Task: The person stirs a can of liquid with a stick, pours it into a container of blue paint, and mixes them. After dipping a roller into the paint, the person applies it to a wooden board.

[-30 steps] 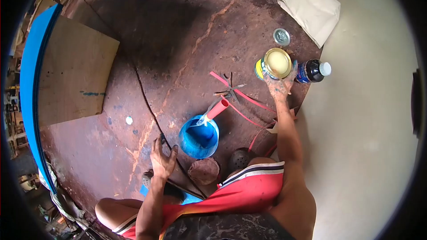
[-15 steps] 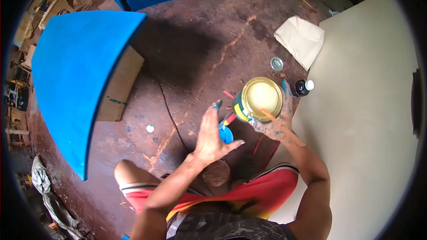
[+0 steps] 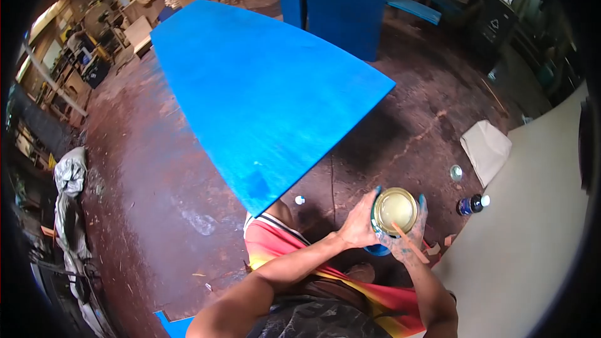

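Observation:
A metal can (image 3: 396, 210) with a gold rim and pale contents is held between both hands. My left hand (image 3: 361, 220) is wrapped round the can's left side. Around its right and lower side is my right hand (image 3: 407, 238), stained with blue-green paint. A thin wooden stick (image 3: 410, 243) leans out over the can's rim, across my right hand. Below the can, a blue container (image 3: 377, 250) is partly hidden by the hands. The large blue-painted board (image 3: 269, 94) stands to the left, above the floor.
A dark bottle with a white cap (image 3: 471, 204), a clear lid or jar (image 3: 456, 172) and a folded cream cloth (image 3: 487, 149) are at the right, beside a large pale panel (image 3: 532, 225). A small white cap (image 3: 300, 200) lies on the floor. Blue panels stand behind.
The view has swung left and up. My left hand, open and apart from the can before, has closed on its left side. My right hand still holds the can.

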Motion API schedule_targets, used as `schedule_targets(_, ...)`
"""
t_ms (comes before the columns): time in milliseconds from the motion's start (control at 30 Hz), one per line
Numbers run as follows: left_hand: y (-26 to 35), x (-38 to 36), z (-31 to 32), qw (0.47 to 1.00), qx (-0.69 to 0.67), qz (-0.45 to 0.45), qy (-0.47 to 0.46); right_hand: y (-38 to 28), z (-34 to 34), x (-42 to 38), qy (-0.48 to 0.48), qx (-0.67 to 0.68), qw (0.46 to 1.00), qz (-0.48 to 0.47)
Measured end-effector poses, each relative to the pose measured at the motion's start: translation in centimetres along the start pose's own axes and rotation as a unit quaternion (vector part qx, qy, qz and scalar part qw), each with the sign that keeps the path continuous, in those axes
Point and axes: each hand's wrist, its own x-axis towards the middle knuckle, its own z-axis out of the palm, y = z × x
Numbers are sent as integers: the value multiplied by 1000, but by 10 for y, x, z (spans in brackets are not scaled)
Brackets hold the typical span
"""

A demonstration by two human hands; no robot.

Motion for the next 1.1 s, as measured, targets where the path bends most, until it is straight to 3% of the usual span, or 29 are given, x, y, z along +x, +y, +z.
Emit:
schedule_targets(100,-15,-19,-3,1000,-25,5,5,6,18,-15,-8,-36,999,-17)
schedule_targets(200,-25,-30,-5,999,-27,17,18,6,28,-24,-21,4,999,29)
schedule_targets(333,-24,-34,-3,998,-49,26,38,-12,25,-26,-38,-14,999,-4)
schedule_targets(433,-31,-32,-2,998,-39,37,42,-41,20,-29,29,-178,980,-84)
schedule_targets(533,-33,-31,0,996,-34,62,56,-77,7,-22,70,-312,928,-189)
schedule_targets(733,-31,-33,16,998,-47,21,34,-83,-8,-19,63,-230,971,-14)
schedule_targets(767,-32,-35,19,998,-51,17,32,-80,-16,-18,39,-282,958,-44)
schedule_targets(867,-38,-40,27,998,-58,10,25,-66,-33,-19,-3,-250,967,-53)
schedule_targets(900,-39,-40,28,998,-58,12,21,-75,-32,-19,-2,-198,980,-8)
schedule_targets(1000,-31,-40,26,998,-63,-6,-10,-77,-34,-17,-25,-195,981,-6)
schedule_targets(1100,-37,-40,30,999,-51,2,-10,-79,-36,-18,-38,-264,963,-45)
